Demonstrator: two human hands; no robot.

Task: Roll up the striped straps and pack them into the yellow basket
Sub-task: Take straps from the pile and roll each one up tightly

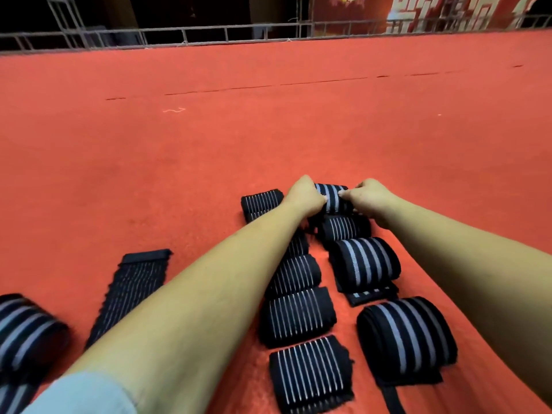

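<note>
Many striped straps (406,336) lie rolled up on the red carpet (268,115), the left hand (303,195) and the right hand (370,198) both pinch one roll (331,198) at the far end, one flat strap (131,291) is not rolled yet, and no yellow basket shows, so packing looks not started.

Red carpet (239,130) carries two rows of rolled striped straps (366,261), with one flat strap (131,291) lying left.

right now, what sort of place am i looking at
Likely a stage or event hall: wide red carpet, a metal railing along its far edge, and a red banner behind.
</note>
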